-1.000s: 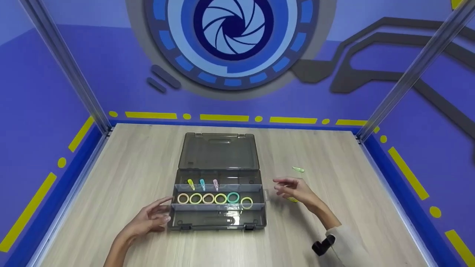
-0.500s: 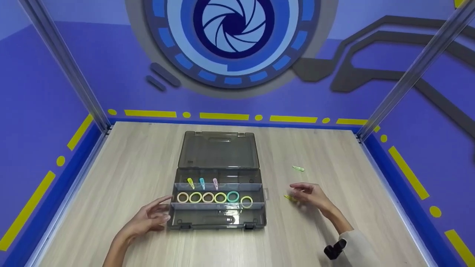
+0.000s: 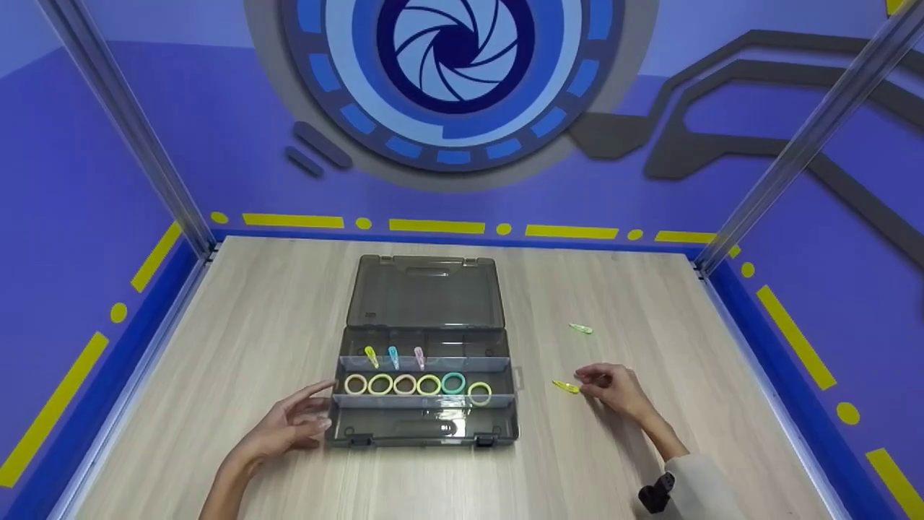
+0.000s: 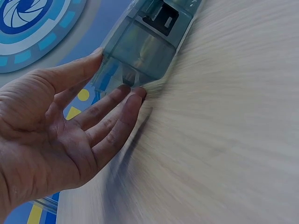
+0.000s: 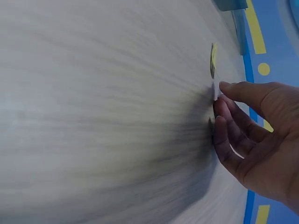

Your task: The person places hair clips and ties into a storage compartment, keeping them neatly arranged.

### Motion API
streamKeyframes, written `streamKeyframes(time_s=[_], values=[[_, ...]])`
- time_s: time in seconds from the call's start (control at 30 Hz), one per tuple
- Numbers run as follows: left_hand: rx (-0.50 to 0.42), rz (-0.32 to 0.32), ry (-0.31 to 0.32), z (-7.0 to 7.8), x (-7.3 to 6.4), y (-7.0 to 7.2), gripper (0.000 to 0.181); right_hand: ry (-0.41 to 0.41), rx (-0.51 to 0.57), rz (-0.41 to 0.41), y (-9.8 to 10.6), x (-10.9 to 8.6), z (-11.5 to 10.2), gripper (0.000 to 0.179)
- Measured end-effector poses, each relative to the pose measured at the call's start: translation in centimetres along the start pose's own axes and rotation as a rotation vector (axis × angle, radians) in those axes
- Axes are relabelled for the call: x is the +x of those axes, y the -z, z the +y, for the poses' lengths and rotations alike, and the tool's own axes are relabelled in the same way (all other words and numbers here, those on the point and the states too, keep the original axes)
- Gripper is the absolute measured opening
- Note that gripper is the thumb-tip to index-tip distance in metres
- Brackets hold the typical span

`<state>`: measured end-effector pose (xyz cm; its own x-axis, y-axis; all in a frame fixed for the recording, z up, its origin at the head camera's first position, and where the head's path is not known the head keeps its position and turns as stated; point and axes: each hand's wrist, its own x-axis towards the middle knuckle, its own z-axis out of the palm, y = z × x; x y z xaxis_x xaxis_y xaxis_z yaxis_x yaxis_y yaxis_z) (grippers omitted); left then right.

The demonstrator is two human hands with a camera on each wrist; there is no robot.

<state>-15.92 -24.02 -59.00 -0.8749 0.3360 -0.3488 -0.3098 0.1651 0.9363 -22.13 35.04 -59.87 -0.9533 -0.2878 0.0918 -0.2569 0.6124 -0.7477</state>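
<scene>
A dark translucent compartment box point(image 3: 426, 435) lies with its lid point(image 3: 426, 292) raised back. My left hand point(image 3: 285, 430) is at the box's left side, fingertips against its edge; the left wrist view shows the fingers point(image 4: 112, 135) loosely bent under its corner. To the right of the box, a yellow snap hair clip point(image 3: 565, 387) lies on the table. Beside that clip's right end is my right hand point(image 3: 613, 390), thumb and fingers drawn close together. In the right wrist view the clip point(image 5: 213, 60) appears just beyond the thumb tip, apart from it.
Behind the right hand lies a pale green hair clip point(image 3: 580, 328). Yellow, blue and pink clips point(image 3: 419, 357) stand in the box's back row. Several hair ties point(image 3: 453, 383) fill the middle row. Blue walls point(image 3: 289, 202) enclose the wooden table point(image 3: 274, 303).
My right hand has moved right and slightly down, from beside the box to the yellow clip's right end, uncovering the clip. The left hand stays at the box.
</scene>
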Motion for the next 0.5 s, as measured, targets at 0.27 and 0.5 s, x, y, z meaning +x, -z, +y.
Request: streamKeyframes(time_s=[0.27,0.5], values=[[0.005,-0.002,-0.010,0.0,0.0,0.1,0.074,0.163,-0.063,-0.031,-0.9,0.3,0.7,0.021],[0.019,-0.001,-0.012,0.0,0.0,0.2,0.074,0.214,-0.060,-0.085,-1.4,0.7,0.4,0.015]])
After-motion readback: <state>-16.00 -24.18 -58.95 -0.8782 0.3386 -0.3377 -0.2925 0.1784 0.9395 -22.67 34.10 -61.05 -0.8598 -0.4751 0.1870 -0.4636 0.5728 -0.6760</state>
